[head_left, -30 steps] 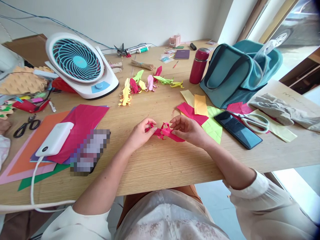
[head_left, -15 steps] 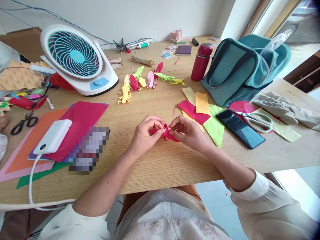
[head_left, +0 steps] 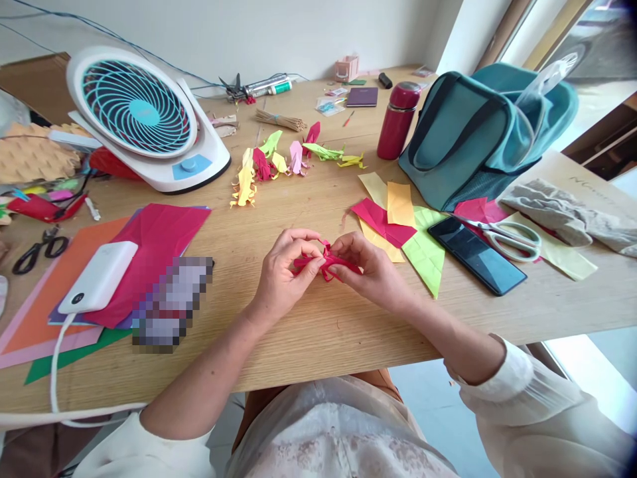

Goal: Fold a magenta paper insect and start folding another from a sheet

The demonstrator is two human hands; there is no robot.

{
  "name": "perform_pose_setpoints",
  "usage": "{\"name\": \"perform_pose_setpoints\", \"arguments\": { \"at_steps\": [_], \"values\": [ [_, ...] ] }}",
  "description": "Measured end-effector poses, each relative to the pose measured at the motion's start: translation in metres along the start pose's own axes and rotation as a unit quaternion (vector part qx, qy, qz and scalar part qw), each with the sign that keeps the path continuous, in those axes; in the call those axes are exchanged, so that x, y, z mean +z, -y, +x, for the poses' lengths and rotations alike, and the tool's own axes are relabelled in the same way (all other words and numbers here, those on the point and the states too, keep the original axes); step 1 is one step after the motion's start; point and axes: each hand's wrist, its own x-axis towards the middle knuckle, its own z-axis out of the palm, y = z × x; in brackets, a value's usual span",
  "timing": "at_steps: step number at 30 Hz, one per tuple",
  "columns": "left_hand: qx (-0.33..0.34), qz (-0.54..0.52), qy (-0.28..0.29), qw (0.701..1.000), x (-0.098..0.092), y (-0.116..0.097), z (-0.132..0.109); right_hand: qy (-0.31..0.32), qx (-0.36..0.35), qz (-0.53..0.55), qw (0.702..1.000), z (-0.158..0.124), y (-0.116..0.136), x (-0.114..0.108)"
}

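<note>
Between my two hands, just above the wooden table [head_left: 298, 352], is a small folded red paper figure [head_left: 327, 267] with thin strips sticking out. My left hand [head_left: 290, 269] pinches its left part between thumb and fingers. On the other side my right hand [head_left: 365, 269] grips it the same way, thumb in front. Fingertips cover much of the figure, so its full shape is hidden. Beyond my hands stand several folded paper figures, among them a yellow one [head_left: 243, 182], a pink one [head_left: 297, 159] and a green one [head_left: 322, 153].
Right of my hands lie red paper [head_left: 383, 222], green paper [head_left: 430, 255], a phone [head_left: 475, 255] and scissors [head_left: 515, 239]. A red flask [head_left: 398, 123] and teal bag [head_left: 458, 143] stand behind. Leftward are a fan [head_left: 142, 113], a power bank [head_left: 99, 275], coloured sheets [head_left: 174, 229] and black scissors [head_left: 42, 249].
My fingers have shifted slightly on the red paper figure, and a strip now rises higher between them. The view has turned a little to the right.
</note>
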Motion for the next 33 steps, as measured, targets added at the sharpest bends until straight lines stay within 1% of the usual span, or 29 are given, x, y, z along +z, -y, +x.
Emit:
{"name": "perform_pose_setpoints", "arguments": {
  "at_steps": [3,7,10,13,14,16,19,22,24,28,33],
  "values": [
    [0.042,0.034,-0.012,0.998,-0.0014,-0.0011,-0.0012,-0.006,0.009,0.040,0.999,-0.0006,-0.0008,0.0019],
    [0.093,0.064,-0.024,0.993,-0.0031,-0.0025,-0.0029,-0.027,-0.023,0.027,0.999,-0.0026,0.0019,0.0012],
    [0.122,0.106,-0.048,0.986,-0.0038,-0.0030,-0.0045,-0.040,-0.051,0.006,0.998,-0.0042,0.0038,-0.0001],
    [0.153,0.182,-0.088,0.967,-0.0052,-0.0026,-0.0066,-0.045,-0.094,-0.028,0.994,-0.0043,0.0037,-0.0007],
    [0.163,0.203,-0.093,0.961,-0.0059,-0.0024,-0.0072,-0.048,-0.107,-0.038,0.992,-0.0041,0.0035,-0.0007],
    [0.174,0.224,-0.082,0.955,-0.0073,-0.0021,-0.0081,-0.051,-0.125,-0.057,0.989,-0.0036,0.0031,-0.0003],
    [0.174,0.223,-0.059,0.957,-0.0082,-0.0025,-0.0081,-0.052,-0.141,-0.075,0.986,-0.0032,0.0033,0.0007],
    [0.165,0.198,-0.057,0.964,-0.0065,-0.0043,-0.0067,-0.056,-0.140,-0.080,0.985,-0.0034,0.0038,0.0020],
    [0.145,0.172,-0.055,0.973,-0.0044,-0.0056,-0.0054,-0.057,-0.138,-0.087,0.985,-0.0037,0.0038,0.0025],
    [0.086,0.121,-0.029,0.989,-0.0012,-0.0074,-0.0024,-0.061,-0.147,-0.110,0.981,-0.0041,0.0027,0.0024],
    [0.062,0.081,-0.016,0.995,-0.0002,-0.0075,-0.0003,-0.064,-0.147,-0.108,0.981,-0.0041,0.0022,0.0017]
  ]
}}
